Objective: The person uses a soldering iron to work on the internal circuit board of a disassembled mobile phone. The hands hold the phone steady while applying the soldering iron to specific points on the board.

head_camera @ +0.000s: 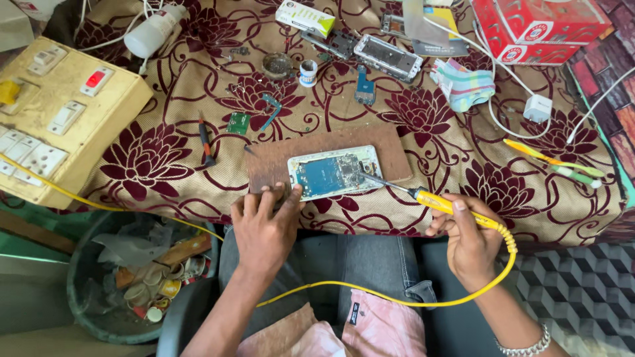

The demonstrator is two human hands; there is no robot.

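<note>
On the far left of the tabletop sits a cream switch box [56, 112] with a red switch. Below it, down on the floor, stands a round bin [126, 284] full of scraps. A yellow cord [370, 294] runs from that side, across the person's lap, to the tool on the right.

Near the middle, on a flowered cloth [165, 158], lies a flat brown board [278, 162]. An open phone [335, 172] rests on the board with its back off. You can see a blue board inside it, with small dark and silver parts, all in a pale frame.

The left hand [264, 228] lies flat at the near left corner of the board. Its fingers are spread a little and the fingertips [296, 192] touch the near left edge of the phone. This grip is not closed around anything; it just presses down.

Further right, the right hand [466, 241] has its grip curled tight around the yellow handle of a soldering iron [430, 198]. The thin metal tip points left and meets the right part of the phone's insides.

Far behind are a second open phone [388, 57], a white bottle [153, 30], a small green circuit board [239, 122], a striped cloth [463, 84], a white charger [537, 108] and a red box [542, 26].
</note>
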